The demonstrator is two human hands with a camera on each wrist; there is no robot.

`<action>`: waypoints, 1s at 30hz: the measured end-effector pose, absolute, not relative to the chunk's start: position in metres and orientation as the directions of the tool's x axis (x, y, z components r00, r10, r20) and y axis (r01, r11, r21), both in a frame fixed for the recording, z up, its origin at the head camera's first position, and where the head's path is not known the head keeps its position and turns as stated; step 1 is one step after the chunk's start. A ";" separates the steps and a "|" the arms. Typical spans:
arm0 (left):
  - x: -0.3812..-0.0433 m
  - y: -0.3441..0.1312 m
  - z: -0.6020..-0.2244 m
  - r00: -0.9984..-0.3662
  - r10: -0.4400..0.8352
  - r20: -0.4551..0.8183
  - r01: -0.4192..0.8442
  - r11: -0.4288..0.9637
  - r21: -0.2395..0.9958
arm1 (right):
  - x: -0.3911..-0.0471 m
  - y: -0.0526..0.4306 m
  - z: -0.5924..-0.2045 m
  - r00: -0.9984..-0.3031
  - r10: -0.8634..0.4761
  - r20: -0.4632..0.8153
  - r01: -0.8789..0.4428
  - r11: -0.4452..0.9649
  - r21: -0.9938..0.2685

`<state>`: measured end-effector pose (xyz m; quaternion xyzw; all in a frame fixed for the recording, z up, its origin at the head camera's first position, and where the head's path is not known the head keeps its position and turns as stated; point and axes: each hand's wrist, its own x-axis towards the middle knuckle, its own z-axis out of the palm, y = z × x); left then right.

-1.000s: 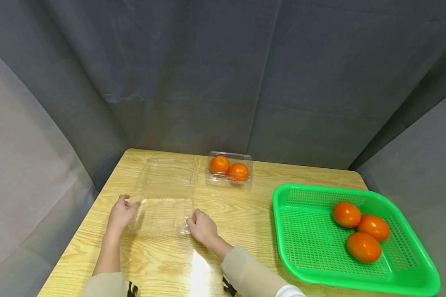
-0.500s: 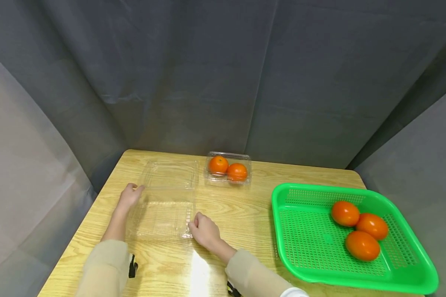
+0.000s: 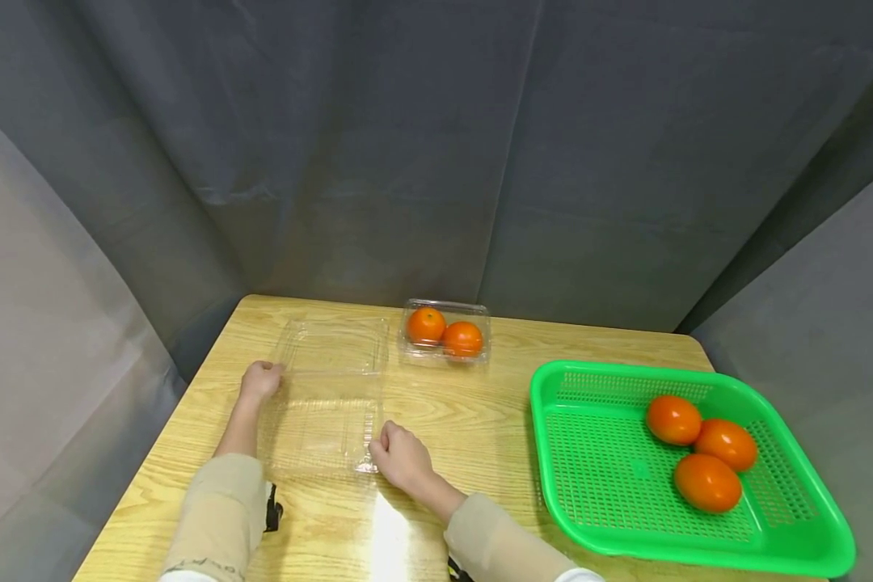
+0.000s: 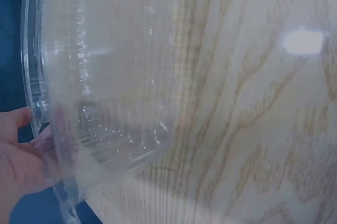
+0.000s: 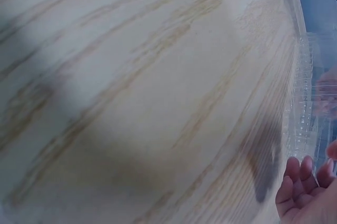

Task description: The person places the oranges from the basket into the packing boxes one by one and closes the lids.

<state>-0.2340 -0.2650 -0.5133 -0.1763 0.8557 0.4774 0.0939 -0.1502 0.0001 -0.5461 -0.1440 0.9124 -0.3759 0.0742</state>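
Observation:
A clear plastic clamshell box (image 3: 327, 416) lies open on the wooden table, its lid half toward the back and its other half toward the front. At its left side my left hand (image 3: 262, 380) grips the edge near the fold. The left wrist view shows the thumb (image 4: 22, 117) on one side of the plastic (image 4: 121, 76) and fingers seen through it. My right hand (image 3: 402, 457) holds the box's front right corner with curled fingers. In the right wrist view the fingers (image 5: 295, 184) bend beside the clear rim, and the thumb is partly cut off.
A smaller closed clear box (image 3: 445, 311) with two orange fruits (image 3: 462, 339) stands at the back. On the right, a green plastic basket (image 3: 604, 546) contains three orange-red fruits (image 3: 707, 482). Grey curtains (image 3: 378, 162) border the table (image 3: 473, 420).
My left hand has moved back along the box's left side and now grips its edge, having been spread beside the front half. The right hand stays at the corner.

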 end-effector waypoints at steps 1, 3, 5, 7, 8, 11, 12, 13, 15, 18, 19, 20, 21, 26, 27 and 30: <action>-0.234 -0.265 -0.514 -0.919 -0.215 -0.331 -0.395 0.469 0.790 | -0.150 0.000 -0.546 -0.946 -0.322 -0.030 -0.207 0.674 -0.709; -0.234 -0.265 -0.515 -0.917 -0.217 -0.334 -0.397 0.449 0.800 | -0.150 0.000 -0.545 -0.946 -0.323 -0.030 -0.207 0.672 -0.711; -0.234 -0.265 -0.517 -0.917 -0.217 -0.334 -0.397 0.432 0.810 | -0.149 0.000 -0.545 -0.948 -0.316 -0.022 -0.209 0.676 -0.706; -0.234 -0.265 -0.519 -0.919 -0.215 -0.332 -0.393 0.413 0.821 | -0.149 0.000 -0.545 -0.951 -0.308 -0.009 -0.215 0.682 -0.699; -0.235 -0.266 -0.520 -0.919 -0.214 -0.330 -0.391 0.405 0.826 | -0.149 0.000 -0.545 -0.952 -0.305 -0.002 -0.218 0.684 -0.696; -0.235 -0.266 -0.523 -0.922 -0.213 -0.324 -0.383 0.373 0.845 | -0.149 0.000 -0.545 -0.954 -0.300 0.017 -0.229 0.687 -0.689; -0.235 -0.266 -0.524 -0.924 -0.213 -0.319 -0.378 0.365 0.851 | -0.149 0.000 -0.546 -0.953 -0.302 0.018 -0.230 0.687 -0.690; -0.234 -0.267 -0.524 -0.924 -0.213 -0.318 -0.376 0.352 0.857 | -0.149 0.000 -0.546 -0.953 -0.303 0.016 -0.230 0.686 -0.691; -0.233 -0.267 -0.525 -0.927 -0.211 -0.311 -0.368 0.335 0.868 | -0.150 0.000 -0.547 -0.952 -0.304 0.011 -0.227 0.686 -0.691; -0.232 -0.267 -0.524 -0.929 -0.205 -0.307 -0.360 0.312 0.879 | -0.150 0.001 -0.548 -0.952 -0.306 -0.004 -0.217 0.684 -0.696; -0.231 -0.268 -0.524 -0.930 -0.203 -0.306 -0.357 0.308 0.882 | -0.150 0.001 -0.548 -0.951 -0.308 -0.009 -0.214 0.682 -0.699; -0.231 -0.268 -0.524 -0.932 -0.199 -0.303 -0.353 0.307 0.884 | -0.150 0.002 -0.548 -0.951 -0.309 -0.013 -0.212 0.681 -0.701; -0.231 -0.268 -0.524 -0.932 -0.200 -0.302 -0.352 0.302 0.886 | -0.150 0.002 -0.548 -0.951 -0.310 -0.016 -0.209 0.679 -0.704; -0.230 -0.267 -0.524 -0.929 -0.220 -0.298 -0.351 0.267 0.898 | -0.149 0.003 -0.548 -0.950 -0.313 -0.023 -0.206 0.678 -0.706; -0.230 -0.266 -0.524 -0.928 -0.223 -0.297 -0.351 0.259 0.900 | -0.149 0.003 -0.548 -0.949 -0.315 -0.024 -0.207 0.678 -0.706; -0.230 -0.266 -0.524 -0.932 -0.223 -0.284 -0.337 0.250 0.908 | -0.148 0.004 -0.548 -0.949 -0.316 -0.028 -0.206 0.680 -0.704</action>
